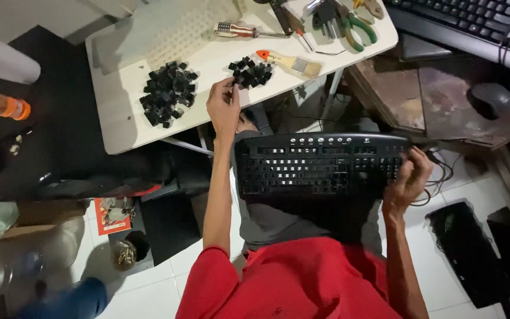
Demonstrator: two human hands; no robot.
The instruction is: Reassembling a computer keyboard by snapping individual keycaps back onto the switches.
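**Left hand at the small keycap pile, right hand steadying the keyboard**

Your white table (126,127) carries the loose parts; the black keyboard (320,165) lies across your lap, below the table's near edge, with most of its keys stripped.

Big keycap pile (168,93) sits mid-table. Small keycap pile (251,72) sits to its right, just beside the wooden paintbrush (289,62). Screwdriver (244,31) and green-handled pliers (358,26) lie at the far edge, well apart from your hands.

How I'd judge the step:
- Keep the two piles apart; don't let your wrist sweep caps between them.
- Keep the keyboard level on your lap. Its right end rests in one hand only, so a tilt could slide it off your knees.
- Lift one cap at a time, straight up, clear of the brush handle.

Hands:
- Your left hand (224,105) reaches up to the near-left edge of the small keycap pile. Fingers curl together at the tips, touching or pinching a cap at the pile's edge. I can't tell whether a cap is actually held; it's dark on dark.
- Your right hand (409,177) wraps the keyboard's right end, fingers bent over the edge and pressed onto it.
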